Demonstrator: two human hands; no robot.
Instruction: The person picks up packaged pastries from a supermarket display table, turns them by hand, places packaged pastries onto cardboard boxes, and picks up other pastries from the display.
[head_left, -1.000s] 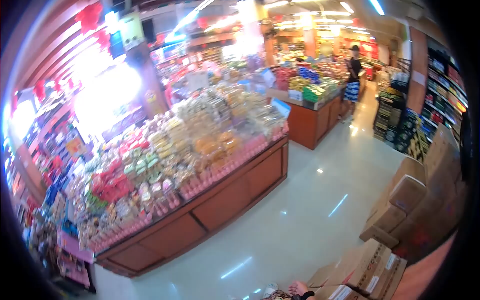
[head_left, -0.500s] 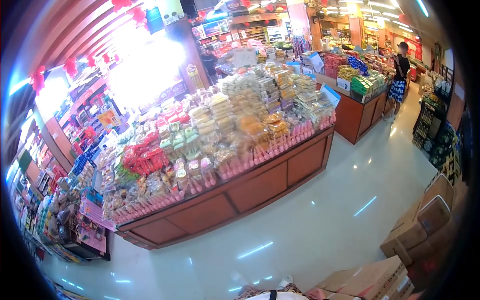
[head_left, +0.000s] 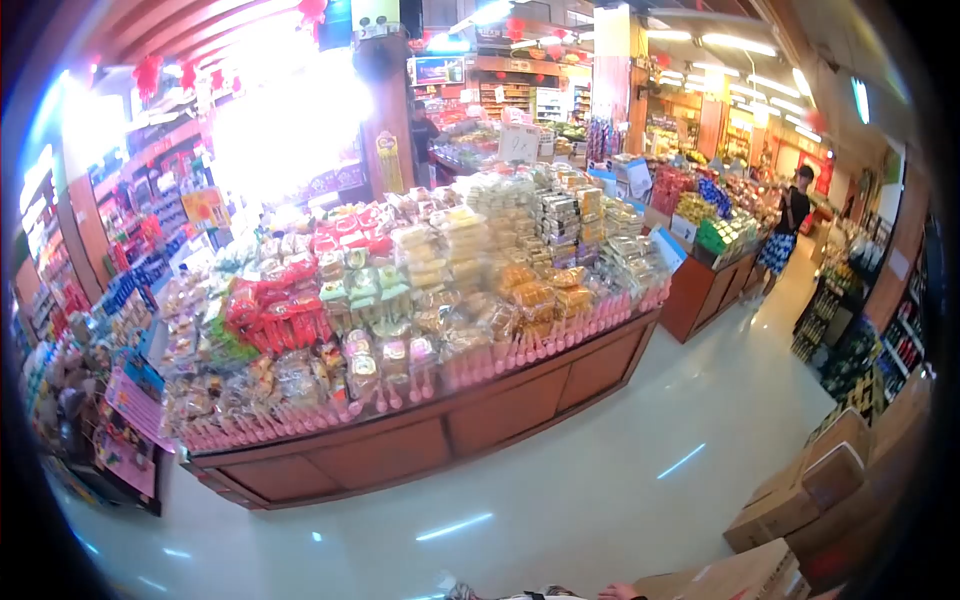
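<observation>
At the bottom edge, my right hand (head_left: 618,591) shows only in small part, beside a brown carton (head_left: 725,578); its fingers are too small and cut off to make out, and whether it touches the carton is unclear. My left hand is out of view. In front stands a long reddish-brown counter (head_left: 390,452) piled with packaged goods, among them red packets (head_left: 285,322), green-and-white packets (head_left: 365,290) and orange-brown packs (head_left: 530,297). A row of pink handles (head_left: 560,335) lines its front edge.
Stacked cartons (head_left: 800,495) stand at the lower right. A pale shiny floor (head_left: 600,460) runs between them and the counter. Beyond are a second counter (head_left: 705,300), a standing person (head_left: 790,225) in dark clothing, a pillar (head_left: 388,120) and a purple-pink stand (head_left: 135,405) at left.
The view has swung left since the first frame, then slightly back right and up. My right hand, first seen with a dark wristband, now barely shows at the bottom edge.
</observation>
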